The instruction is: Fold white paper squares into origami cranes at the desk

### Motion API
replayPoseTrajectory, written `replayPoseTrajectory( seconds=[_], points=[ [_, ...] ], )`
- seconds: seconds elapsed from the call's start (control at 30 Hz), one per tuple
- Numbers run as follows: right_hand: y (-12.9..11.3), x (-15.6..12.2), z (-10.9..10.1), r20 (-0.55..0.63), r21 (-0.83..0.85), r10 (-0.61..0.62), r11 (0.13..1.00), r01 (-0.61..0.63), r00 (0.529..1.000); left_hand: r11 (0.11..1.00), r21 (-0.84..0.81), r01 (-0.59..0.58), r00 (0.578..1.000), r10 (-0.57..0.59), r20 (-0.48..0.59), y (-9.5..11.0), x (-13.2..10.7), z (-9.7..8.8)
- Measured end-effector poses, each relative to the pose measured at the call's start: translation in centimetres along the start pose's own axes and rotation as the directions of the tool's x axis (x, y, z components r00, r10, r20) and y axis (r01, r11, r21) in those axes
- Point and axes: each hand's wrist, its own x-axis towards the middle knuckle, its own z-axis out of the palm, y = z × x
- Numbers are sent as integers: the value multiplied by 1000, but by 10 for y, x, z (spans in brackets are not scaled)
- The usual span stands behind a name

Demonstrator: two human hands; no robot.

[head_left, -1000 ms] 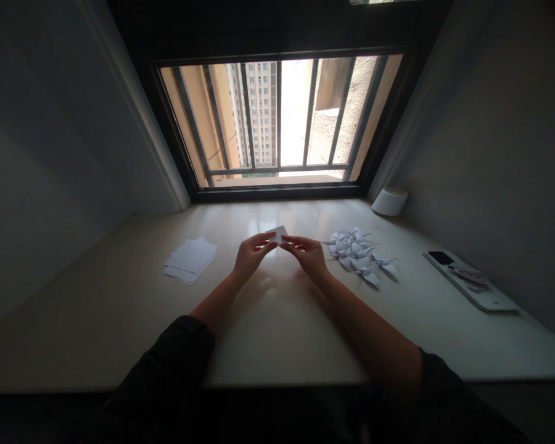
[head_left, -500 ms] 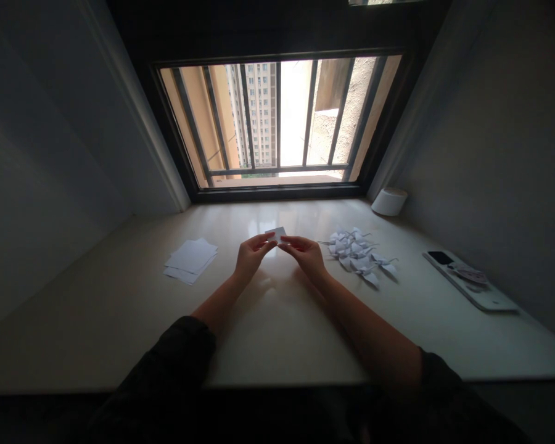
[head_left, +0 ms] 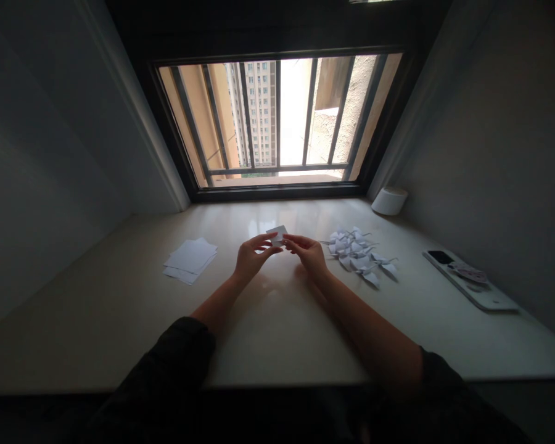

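Folding a small, flat piece of white paper (head_left: 280, 230) is judged to be the step in hand. For the next move, a steady hold on the left and a firm crease by the right fingertips are judged to be called for, with edges matched. The far edge is pointed toward the dark-framed, barred window (head_left: 278, 123) and is slanted slightly, its right end farther out; a corner is shown at the right. The long axis cannot be told, the near part being covered by fingers.

The piece is held between both hands, over the middle of a pale, glossy counter (head_left: 277, 336). Its left side is gripped by the fingers and thumb of the left hand (head_left: 253, 254); its right side is pinched by the right hand (head_left: 309, 251). Loose white paper sheets (head_left: 192, 256) are stacked at left; a cluster of folded white paper figures (head_left: 354, 250) is noted at right.
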Motion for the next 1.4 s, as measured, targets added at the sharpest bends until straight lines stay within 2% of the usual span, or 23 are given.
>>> replayPoseTrajectory(
  seconds=[0.17, 0.37, 0.67, 0.8, 1.4],
  points=[
    [-2, 0, 2, -33, 3, -31, 1000, 31, 999, 989, -144, 25, 999, -29, -27, -3, 1, 2],
    [-3, -2, 4, -11, 69, -48, 996, 49, 999, 972, -232, 35, 983, -76, -169, -2, 2, 4],
    [-6, -4, 6, -17, 138, 18, 990, -15, 1000, 946, -316, 74, 950, -163, -265, -1, 0, 10],
    [-6, -4, 6, -14, 160, 30, 987, -27, 999, 931, -353, 92, 943, -196, -270, -1, -1, 12],
    [-9, -3, 6, -22, 105, 41, 994, -38, 999, 939, -342, 44, 939, -156, -307, 6, -3, 15]
  ],
)
